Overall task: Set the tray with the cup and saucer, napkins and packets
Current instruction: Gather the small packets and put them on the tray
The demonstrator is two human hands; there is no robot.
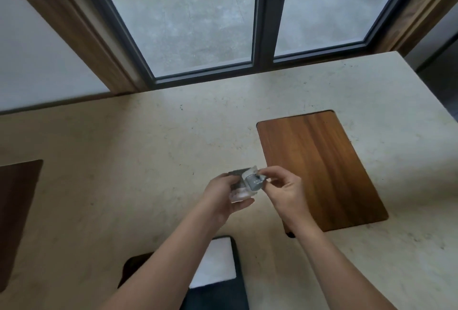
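Observation:
Above the middle of the cream stone counter, both my hands hold a small bunch of grey and white packets. My left hand grips the bunch from below and the left, thumb under it. My right hand pinches the top grey packet with thumb and forefinger. A dark tray lies at the near edge under my forearms, with white napkins on it. No cup or saucer shows in this view.
A brown wooden board is set flush in the counter to the right of my hands. Another dark wooden panel sits at the left edge. A glass door with a dark frame stands behind the counter.

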